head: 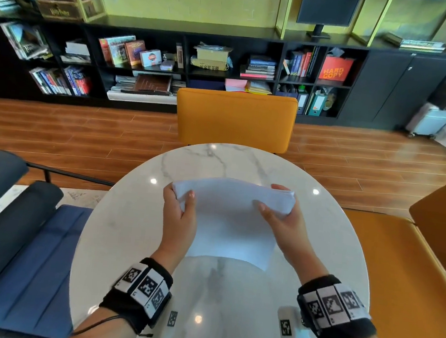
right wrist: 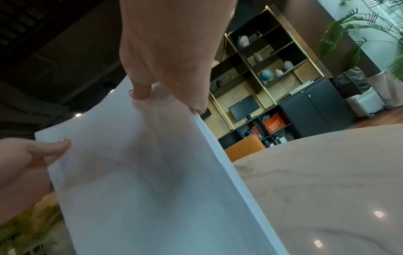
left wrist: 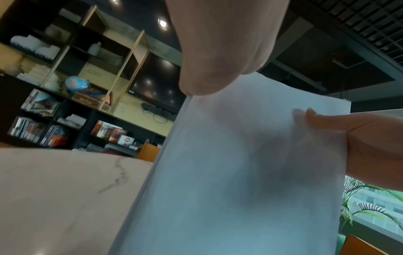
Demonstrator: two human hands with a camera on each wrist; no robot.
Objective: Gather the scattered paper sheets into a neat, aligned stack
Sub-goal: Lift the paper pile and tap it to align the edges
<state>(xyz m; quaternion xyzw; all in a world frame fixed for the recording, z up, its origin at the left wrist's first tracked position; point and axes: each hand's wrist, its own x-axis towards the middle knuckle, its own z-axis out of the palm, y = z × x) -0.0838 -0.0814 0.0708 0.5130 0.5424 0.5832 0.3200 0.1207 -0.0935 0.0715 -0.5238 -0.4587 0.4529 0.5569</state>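
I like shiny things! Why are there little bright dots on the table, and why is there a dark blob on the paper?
Head view: ceiling lights glare on the glossy marble table. Left wrist view: the blob is fingers shadowing through the thin paper sheets; the picture is slightly blurred.

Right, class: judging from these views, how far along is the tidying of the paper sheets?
Done: no loose sheets show on the marble table; all visible paper is in one paper stack. In hand: the left hand and right hand grip its top corners, holding it upright with its lower edge towards the table, the top bowed. Left: squaring the edges, slightly stepped in the right wrist view, and laying the stack flat.
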